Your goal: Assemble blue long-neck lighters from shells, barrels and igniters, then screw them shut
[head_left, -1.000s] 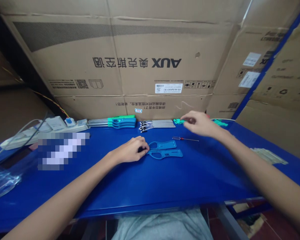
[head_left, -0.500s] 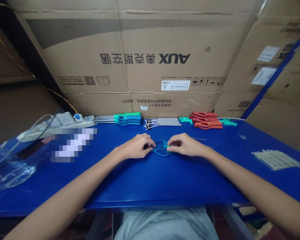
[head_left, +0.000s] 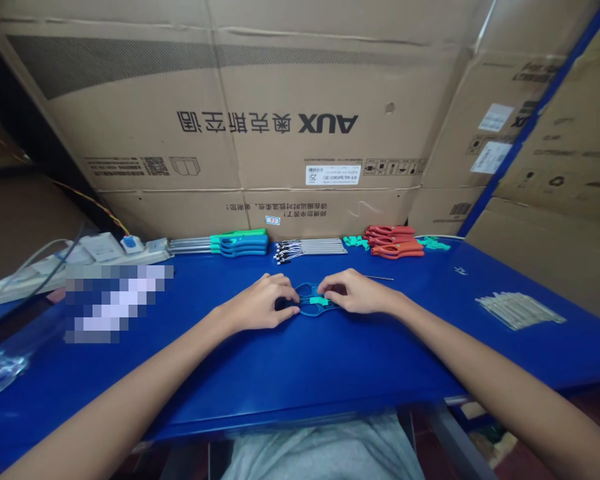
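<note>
observation: the blue handle shell (head_left: 304,303) lies flat on the table (head_left: 300,373) at centre, just in front of the person. the left hand (head_left: 263,303) has its grip closed on the shell's looped end, at 9 o'clock of the part, with the fingers curled down and pinning it to the surface. the right hand (head_left: 356,292) covers the 3 o'clock end. its grip is closed, and the fingertips appear to pinch the small green insert (head_left: 319,301) on the shell's middle. whether the insert is seated or only resting there cannot be told.

surroundings: a thin screwdriver (head_left: 380,277) lies just behind the right hand at 1 o'clock. orange handles (head_left: 395,243) lie further back at 1 o'clock, metal rods (head_left: 313,247) at 12 and finished green and blue tools (head_left: 230,243) at 11. clear packets (head_left: 520,310) lie well apart at 3.

assessment: the step appears to be fitting the insert into the shell. the left hand should hold the shell flat and unmoving. the right should line the insert square over its recess and press straight down, not at a tilt. a hard pinch may flick so small a part away. the right wrist should stay clear of the screwdriver.
</note>
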`<state>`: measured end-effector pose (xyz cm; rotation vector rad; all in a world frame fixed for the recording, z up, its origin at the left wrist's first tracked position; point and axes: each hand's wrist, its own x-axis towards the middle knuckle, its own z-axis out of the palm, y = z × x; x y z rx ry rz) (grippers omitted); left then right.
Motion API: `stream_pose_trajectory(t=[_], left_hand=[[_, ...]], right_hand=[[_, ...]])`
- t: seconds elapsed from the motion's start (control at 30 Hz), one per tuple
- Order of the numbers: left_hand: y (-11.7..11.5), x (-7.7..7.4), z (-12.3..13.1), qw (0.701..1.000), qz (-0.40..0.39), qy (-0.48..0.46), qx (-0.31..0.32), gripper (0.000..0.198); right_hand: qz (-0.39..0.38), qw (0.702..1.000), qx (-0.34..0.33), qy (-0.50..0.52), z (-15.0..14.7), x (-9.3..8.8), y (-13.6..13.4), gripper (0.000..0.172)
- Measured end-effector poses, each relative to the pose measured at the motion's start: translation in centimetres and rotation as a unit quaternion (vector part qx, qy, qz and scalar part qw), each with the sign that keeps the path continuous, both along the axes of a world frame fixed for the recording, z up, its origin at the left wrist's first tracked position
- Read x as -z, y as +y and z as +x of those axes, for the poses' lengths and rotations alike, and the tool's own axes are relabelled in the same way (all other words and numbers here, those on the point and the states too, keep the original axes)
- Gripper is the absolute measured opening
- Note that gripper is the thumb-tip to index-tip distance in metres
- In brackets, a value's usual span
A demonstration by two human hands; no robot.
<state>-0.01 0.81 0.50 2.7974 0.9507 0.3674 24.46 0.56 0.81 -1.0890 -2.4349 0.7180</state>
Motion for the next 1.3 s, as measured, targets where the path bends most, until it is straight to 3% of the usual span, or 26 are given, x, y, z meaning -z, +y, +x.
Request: stream_pose_trajectory(t=[0.17, 0.5, 1.3], left_hand=[[0.03, 0.00, -0.04, 1.000, 0.001, 0.009, 0.002, 0.020], [-0.07, -0.17, 0.03, 1.000, -0.001, 0.011, 0.001, 0.019], [-0.02, -0.04, 0.03, 1.000, -0.006, 0.007, 0.000, 0.021]], right_hand=[[-0.007, 1.000, -0.027, 0.000, 0.53, 0.10, 0.21, 0.030], [0.001, 1.000, -0.028, 0.010, 0.46, 0.15, 0.27, 0.021], [0.038, 0.999, -0.034, -0.019, 0.26, -0.08, -0.17, 0.019]])
